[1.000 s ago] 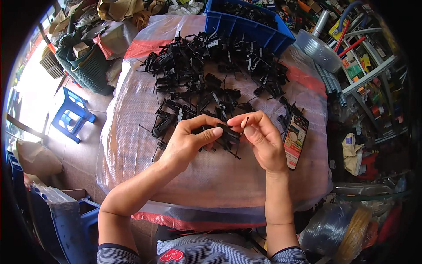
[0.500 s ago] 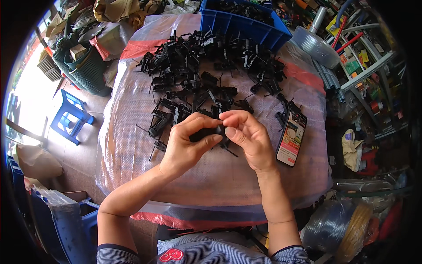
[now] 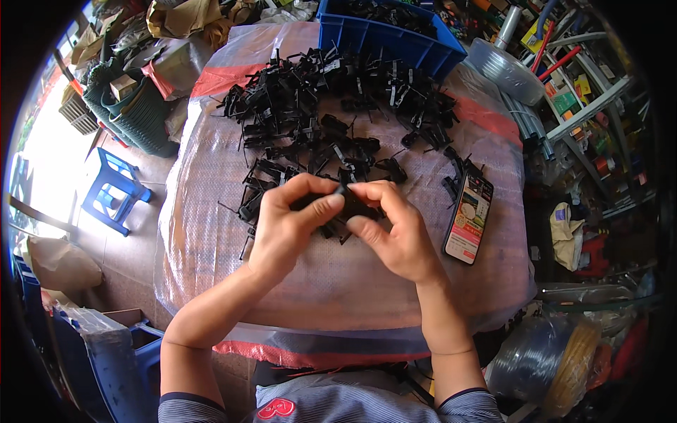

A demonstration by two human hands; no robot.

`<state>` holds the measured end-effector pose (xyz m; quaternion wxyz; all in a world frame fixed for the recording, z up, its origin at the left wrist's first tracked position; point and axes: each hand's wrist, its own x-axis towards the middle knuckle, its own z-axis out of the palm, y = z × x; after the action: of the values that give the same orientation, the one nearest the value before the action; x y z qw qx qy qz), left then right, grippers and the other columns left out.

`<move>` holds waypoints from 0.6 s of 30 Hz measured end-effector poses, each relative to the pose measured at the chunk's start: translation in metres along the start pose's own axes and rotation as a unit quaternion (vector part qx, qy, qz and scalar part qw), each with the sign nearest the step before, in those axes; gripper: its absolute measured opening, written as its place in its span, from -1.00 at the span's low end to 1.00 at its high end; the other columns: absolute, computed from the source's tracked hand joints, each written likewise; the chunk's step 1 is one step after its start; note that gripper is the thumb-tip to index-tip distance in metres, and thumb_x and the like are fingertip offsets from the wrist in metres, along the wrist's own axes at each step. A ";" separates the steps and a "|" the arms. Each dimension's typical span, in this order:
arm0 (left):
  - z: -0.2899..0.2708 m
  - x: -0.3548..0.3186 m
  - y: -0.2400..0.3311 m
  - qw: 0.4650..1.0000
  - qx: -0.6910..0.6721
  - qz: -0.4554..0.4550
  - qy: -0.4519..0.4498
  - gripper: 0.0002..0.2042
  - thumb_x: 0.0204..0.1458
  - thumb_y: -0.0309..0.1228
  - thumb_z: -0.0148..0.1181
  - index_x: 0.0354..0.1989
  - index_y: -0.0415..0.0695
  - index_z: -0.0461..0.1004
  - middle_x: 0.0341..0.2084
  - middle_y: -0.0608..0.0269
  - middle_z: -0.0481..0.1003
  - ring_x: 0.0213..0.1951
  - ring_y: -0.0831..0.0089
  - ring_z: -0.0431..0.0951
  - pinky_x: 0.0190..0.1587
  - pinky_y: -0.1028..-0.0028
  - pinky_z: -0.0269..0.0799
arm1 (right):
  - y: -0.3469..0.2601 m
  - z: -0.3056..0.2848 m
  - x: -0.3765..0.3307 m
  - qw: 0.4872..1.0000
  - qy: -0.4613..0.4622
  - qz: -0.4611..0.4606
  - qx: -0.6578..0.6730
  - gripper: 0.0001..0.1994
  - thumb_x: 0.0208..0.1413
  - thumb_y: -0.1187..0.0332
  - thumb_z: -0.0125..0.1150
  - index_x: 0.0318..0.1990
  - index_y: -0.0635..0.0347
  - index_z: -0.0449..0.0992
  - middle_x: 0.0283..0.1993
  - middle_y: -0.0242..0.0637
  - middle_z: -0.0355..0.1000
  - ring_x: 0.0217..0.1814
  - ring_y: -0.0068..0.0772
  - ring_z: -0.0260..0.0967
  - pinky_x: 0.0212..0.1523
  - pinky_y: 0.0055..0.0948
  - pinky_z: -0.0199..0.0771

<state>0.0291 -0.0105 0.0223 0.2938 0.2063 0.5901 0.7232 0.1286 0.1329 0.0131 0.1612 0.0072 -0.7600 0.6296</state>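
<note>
Between my two hands is a small black plastic part (image 3: 361, 206), partly covered by my fingers, so its exact kind does not show. My left hand (image 3: 293, 218) pinches its left end between thumb and forefinger. My right hand (image 3: 395, 229) has its fingers closed round the other end, thumb in front. Just beyond my hands a heap of similar black plastic parts (image 3: 296, 106) with thin projecting rods spreads over the woven plastic sheet (image 3: 338, 282). Several of these parts lie right behind and below my fingers.
A phone (image 3: 468, 218) with a lit screen lies right of my hands. At the far edge stands a blue crate (image 3: 395, 42) holding more black parts. Left on the floor are a blue stool (image 3: 116, 190) and green baskets (image 3: 137, 113). A cluttered metal rack (image 3: 592, 106) stands at right.
My hands have turned slightly, and the black part is now tilted, with more of it showing between them. The right thumb has moved down and left along it.
</note>
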 end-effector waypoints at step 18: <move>0.007 -0.006 -0.028 0.994 0.075 0.064 -0.044 -0.81 -0.07 -0.51 0.23 -0.40 -0.21 0.30 -0.53 0.41 0.28 -0.43 0.68 0.25 -0.40 0.64 0.25 | 0.010 0.019 0.001 0.894 0.121 -0.215 -0.374 -0.63 -0.27 0.64 0.18 -0.18 0.28 0.38 -0.41 -0.18 0.36 -0.43 -0.14 0.38 -0.47 -0.33 0.40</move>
<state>0.0436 -0.0058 -0.0035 0.2563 0.2972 0.6145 0.6844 0.1208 0.1173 0.0015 0.3742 0.0332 -0.8937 0.2453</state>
